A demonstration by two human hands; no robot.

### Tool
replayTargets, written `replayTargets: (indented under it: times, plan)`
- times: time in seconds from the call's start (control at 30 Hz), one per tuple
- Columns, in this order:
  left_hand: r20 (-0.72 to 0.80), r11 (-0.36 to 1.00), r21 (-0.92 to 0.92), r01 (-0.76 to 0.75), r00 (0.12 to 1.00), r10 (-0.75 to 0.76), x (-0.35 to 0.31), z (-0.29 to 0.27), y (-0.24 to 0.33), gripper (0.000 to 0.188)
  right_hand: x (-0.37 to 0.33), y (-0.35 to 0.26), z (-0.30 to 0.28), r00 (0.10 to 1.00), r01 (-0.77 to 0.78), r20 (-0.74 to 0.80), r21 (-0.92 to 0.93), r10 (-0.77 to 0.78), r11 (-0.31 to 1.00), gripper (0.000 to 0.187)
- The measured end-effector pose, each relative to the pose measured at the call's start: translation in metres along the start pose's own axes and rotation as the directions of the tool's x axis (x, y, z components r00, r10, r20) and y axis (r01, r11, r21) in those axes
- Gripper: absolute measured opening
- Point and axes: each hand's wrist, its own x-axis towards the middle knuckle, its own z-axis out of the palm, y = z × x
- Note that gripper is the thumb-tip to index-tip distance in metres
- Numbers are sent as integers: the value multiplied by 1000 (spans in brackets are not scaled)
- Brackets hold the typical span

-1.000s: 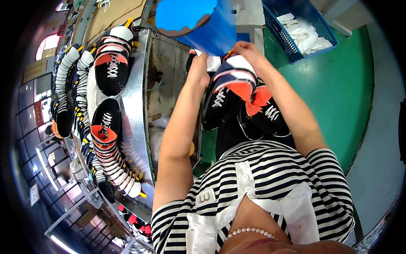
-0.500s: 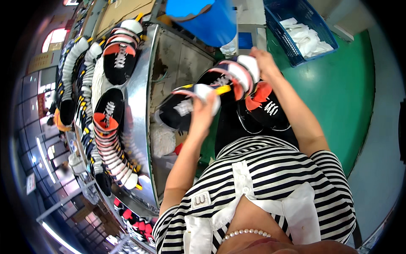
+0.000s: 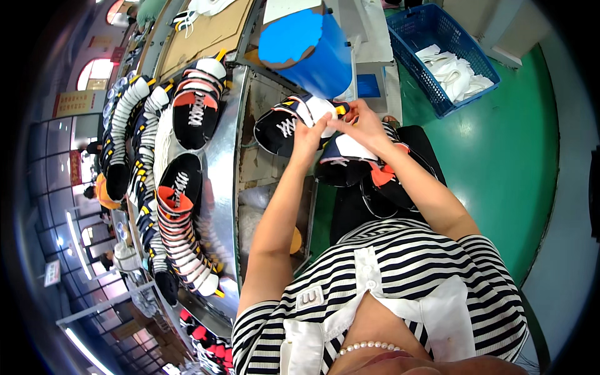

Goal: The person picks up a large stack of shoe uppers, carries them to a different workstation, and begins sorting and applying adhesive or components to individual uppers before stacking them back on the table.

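Before me, my left hand (image 3: pixel 309 136) is closed on a black shoe upper (image 3: pixel 275 131) with white laces and a white heel part. My right hand (image 3: pixel 364 130) meets it, its fingers pinched at the white heel part beside a yellow tab (image 3: pixel 341 109). Below both hands hangs a second shoe upper (image 3: pixel 342 167), navy, white and black; how it is held is hidden by my fingers. Another upper with a coral lining (image 3: pixel 382 176) lies on my dark lap, partly covered by my right forearm.
Nested rows of shoe uppers (image 3: pixel 187 234) lie along the metal-edged bench (image 3: pixel 219 162) at left. A blue bucket-like container (image 3: pixel 319 69) stands ahead, above an open shelf (image 3: pixel 256 94). At the far right, a blue crate (image 3: pixel 440 103) with white pieces sits on the green floor (image 3: pixel 494 169).
My hands have come together, the right one moving down and left from the far side. The uppers, held apart before, are now close together. The view has shifted slightly.
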Motion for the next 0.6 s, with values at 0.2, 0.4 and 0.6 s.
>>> replayTargets:
  times: [0.2,0.4,0.6]
  plan:
    - [-43,983,-176,59,997,-67,23,11,-12,36,34,39,-5,1000,12,-31,390,0,921,19]
    - [-61,774,-536,336,900,-432,49,13,-14,28,64,32,-22,897,-433,352,587,266,684,16]
    - [-101,509,-838,195,862,-496,49,-45,-6,33,69,22,-23,800,-599,464,663,381,449,18]
